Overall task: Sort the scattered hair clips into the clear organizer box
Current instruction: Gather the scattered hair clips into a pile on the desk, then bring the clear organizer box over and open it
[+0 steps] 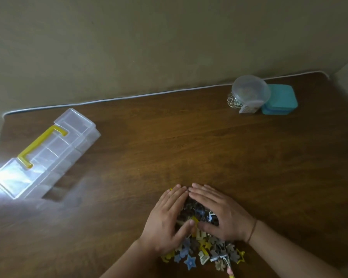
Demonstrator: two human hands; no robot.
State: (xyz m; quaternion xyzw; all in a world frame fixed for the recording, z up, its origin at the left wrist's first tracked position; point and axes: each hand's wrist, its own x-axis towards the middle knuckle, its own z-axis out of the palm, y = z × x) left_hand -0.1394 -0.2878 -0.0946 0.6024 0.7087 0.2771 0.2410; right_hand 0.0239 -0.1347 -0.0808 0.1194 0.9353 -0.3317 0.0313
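Note:
A heap of small hair clips (207, 251), star and flower shapes in blue, yellow and grey, lies on the wooden table near the front edge. My left hand (168, 219) and my right hand (221, 211) lie flat over the heap's far part, fingertips meeting at the top, fingers together and cupped around the clips. Part of the pile is hidden under my palms. The clear organizer box (46, 152) with a yellow handle (39, 145) lies shut at the far left of the table, well away from both hands.
At the back right stand a clear round lidded tub (250, 91) with beaded items beside it and a teal square box (280, 100). A white cable (119, 99) runs along the table's back edge against the wall. Bare wood (169, 141) stretches between box and hands.

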